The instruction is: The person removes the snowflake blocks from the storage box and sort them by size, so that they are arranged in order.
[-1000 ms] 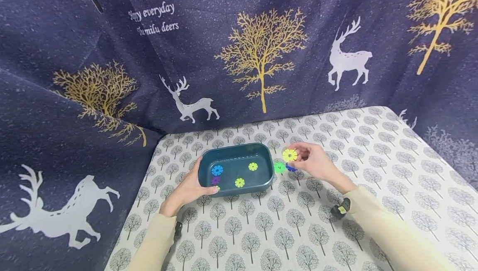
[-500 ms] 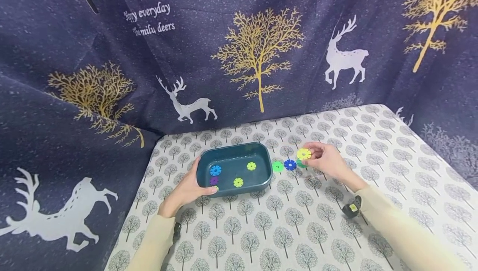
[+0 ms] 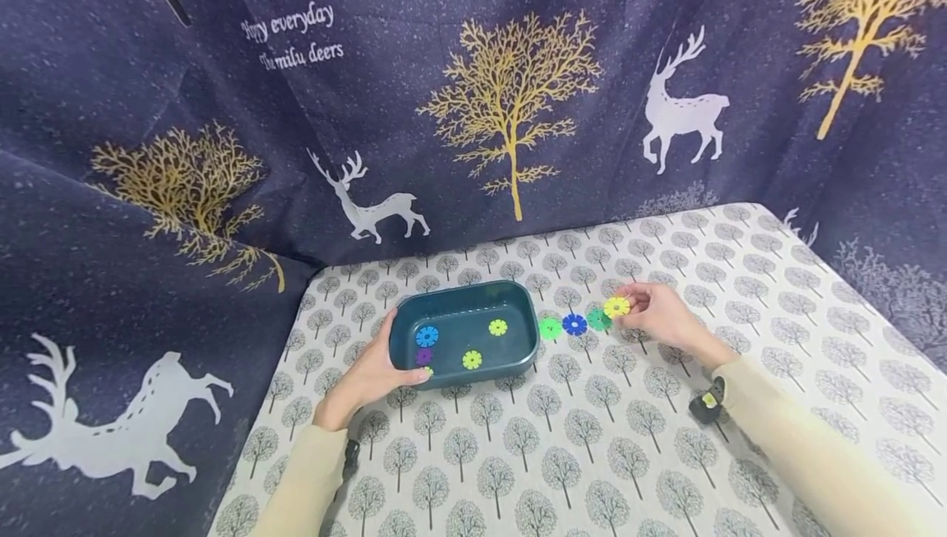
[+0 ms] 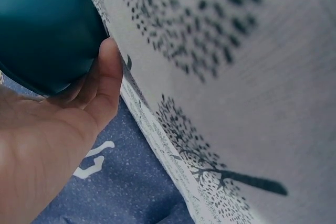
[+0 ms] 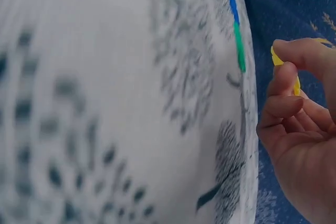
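Note:
My left hand [image 3: 373, 360] grips the left end of a dark teal plastic tub [image 3: 510, 289], thumb over the near rim, fingers along the outside wall. Inside the tub lie a blue notched disc [image 3: 427, 335], a purple one partly under it and a few yellow-green ones. Right of the tub, my right hand [image 3: 661, 315] pinches a yellow notched disc [image 3: 616, 307] at its edge, raised over the cloth, as the right wrist view shows. To its left, a row on the cloth runs bright green disc [image 3: 550, 328], dark blue disc [image 3: 574, 324], darker green disc [image 3: 598, 319].
A white cloth [image 3: 510, 438] printed with grey trees covers the table. Behind and to the left hangs a dark blue curtain [image 3: 444, 93] with white deer and gold trees. Each wrist wears a black strap.
My right hand has moved right with the yellow disc, uncovering the dark blue disc and then the darker green one in the row. My left hand stays on the tub.

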Available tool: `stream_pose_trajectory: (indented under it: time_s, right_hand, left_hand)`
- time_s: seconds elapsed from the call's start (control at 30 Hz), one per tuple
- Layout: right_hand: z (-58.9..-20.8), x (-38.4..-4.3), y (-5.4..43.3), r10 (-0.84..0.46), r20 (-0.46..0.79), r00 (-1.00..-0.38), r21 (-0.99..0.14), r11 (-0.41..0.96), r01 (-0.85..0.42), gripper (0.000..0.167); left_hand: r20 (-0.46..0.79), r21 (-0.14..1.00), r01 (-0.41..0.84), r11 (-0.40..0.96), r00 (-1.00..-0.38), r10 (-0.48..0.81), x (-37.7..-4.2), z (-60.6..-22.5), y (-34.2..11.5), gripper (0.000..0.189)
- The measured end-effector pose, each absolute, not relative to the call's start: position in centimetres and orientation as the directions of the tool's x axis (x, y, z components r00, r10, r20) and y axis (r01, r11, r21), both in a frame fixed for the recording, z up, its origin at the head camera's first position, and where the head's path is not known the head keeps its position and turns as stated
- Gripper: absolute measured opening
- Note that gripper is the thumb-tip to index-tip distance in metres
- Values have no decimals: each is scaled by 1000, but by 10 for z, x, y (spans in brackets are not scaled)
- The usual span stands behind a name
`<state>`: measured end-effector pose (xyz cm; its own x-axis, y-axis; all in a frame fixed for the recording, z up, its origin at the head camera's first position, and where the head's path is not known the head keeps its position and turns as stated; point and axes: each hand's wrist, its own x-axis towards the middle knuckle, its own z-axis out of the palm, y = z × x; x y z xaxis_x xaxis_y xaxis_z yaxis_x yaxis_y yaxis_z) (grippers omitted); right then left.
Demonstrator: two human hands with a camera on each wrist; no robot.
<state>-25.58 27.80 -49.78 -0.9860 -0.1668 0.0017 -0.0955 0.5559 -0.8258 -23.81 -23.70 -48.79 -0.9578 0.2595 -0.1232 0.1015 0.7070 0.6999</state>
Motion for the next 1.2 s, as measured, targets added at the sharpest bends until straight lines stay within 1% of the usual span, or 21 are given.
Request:
stream_pose_trajectory:
  time_s: [0.1, 0.3, 0.47, 0.77, 1.07, 1.2]
  right_hand:
    - [-502, -258, 283, -173, -9, -985, -818, 567, -92, 57]
    - [-504, -261, 289, -168, -32, -985, -784, 615, -80, 63]
    - [-504, -263, 291, -165, -58, -985, -789, 611, -56, 66]
    - [-507, -265, 291, -166, -49, -985, -772, 632, -68, 63]
    - [-504, -265, 289, -143, -25, -989, -706, 704, -83, 52]
    - [-501, -264, 289, -135, -42, -990, -692, 719, -69, 52]
  left_hand:
    - [-123, 698, 100, 709, -959, 256, -238, -488, -237, 139]
    - [-124, 701, 96, 707, -959, 253, -238, -489, -236, 139]
    - [-101, 714, 117, 691, -958, 267, -239, -491, -237, 139]
    - [-83, 729, 128, 672, -959, 272, -241, -493, -238, 137]
    - [-91, 722, 120, 681, -960, 265, -239, -492, -236, 138]
    - [-100, 712, 113, 693, -961, 259, -239, -491, -236, 139]
